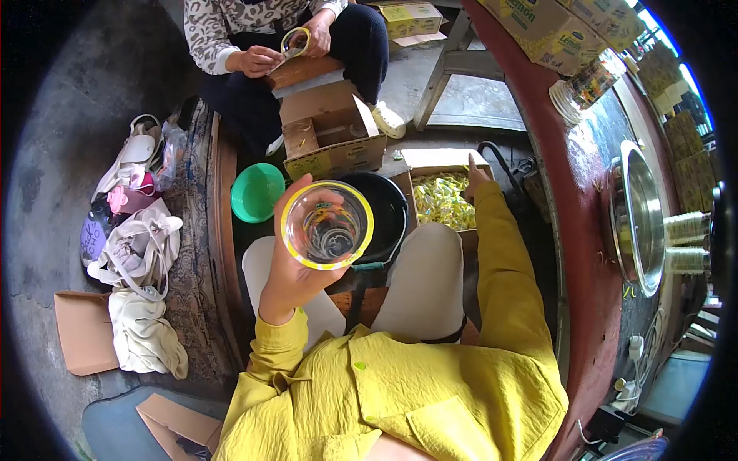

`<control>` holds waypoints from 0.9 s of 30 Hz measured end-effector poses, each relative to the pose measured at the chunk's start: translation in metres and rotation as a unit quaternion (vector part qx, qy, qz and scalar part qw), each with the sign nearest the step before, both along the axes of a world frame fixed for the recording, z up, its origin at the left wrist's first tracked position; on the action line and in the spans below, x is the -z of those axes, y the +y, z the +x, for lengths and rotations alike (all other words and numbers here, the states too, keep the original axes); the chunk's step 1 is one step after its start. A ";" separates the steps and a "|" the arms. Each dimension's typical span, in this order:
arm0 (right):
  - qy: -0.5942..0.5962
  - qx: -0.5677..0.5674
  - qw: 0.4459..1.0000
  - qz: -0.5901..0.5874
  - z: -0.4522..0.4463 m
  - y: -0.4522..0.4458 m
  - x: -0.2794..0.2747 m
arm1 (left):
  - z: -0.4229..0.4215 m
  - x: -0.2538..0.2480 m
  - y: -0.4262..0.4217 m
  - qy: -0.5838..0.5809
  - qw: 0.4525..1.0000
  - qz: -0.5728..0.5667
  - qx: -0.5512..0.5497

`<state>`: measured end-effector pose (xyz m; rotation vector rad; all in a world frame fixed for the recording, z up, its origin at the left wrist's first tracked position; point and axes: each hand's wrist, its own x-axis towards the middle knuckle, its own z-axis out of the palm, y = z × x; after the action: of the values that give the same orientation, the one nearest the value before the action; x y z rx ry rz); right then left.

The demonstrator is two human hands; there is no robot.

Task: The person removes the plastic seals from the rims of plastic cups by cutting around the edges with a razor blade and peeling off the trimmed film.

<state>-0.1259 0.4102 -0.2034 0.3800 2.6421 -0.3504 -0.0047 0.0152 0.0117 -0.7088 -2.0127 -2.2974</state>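
My left hand is wrapped round a clear round container with a yellow rim, its round mouth facing the camera. The container is held above my lap, over the near edge of a black bucket. To the right, my right hand reaches to the far right corner of a cardboard box filled with small yellow-wrapped pieces. One finger points away from me along the box edge; the other fingers are partly hidden.
Opposite, a person holds a similar container near an open carton. A green bowl sits left of the bucket. Bags lie at the left. A red-edged table with a metal basin stands at the right.
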 end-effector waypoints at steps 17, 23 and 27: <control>0.213 0.126 0.950 -0.190 0.027 -0.009 -0.014 | -0.003 0.006 0.000 0.015 1.000 0.007 0.011; 0.333 0.165 0.787 -0.493 0.038 -0.042 -0.025 | 0.000 0.006 0.001 -0.021 0.999 0.030 -0.031; 0.484 0.058 0.788 -0.377 0.054 -0.088 -0.072 | 0.003 0.010 -0.002 -0.073 0.996 0.054 -0.021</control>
<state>-0.0718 0.3219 -0.1311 0.0685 3.0162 -2.0218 -0.0014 0.0127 0.0016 -0.5012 -1.9185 -2.4785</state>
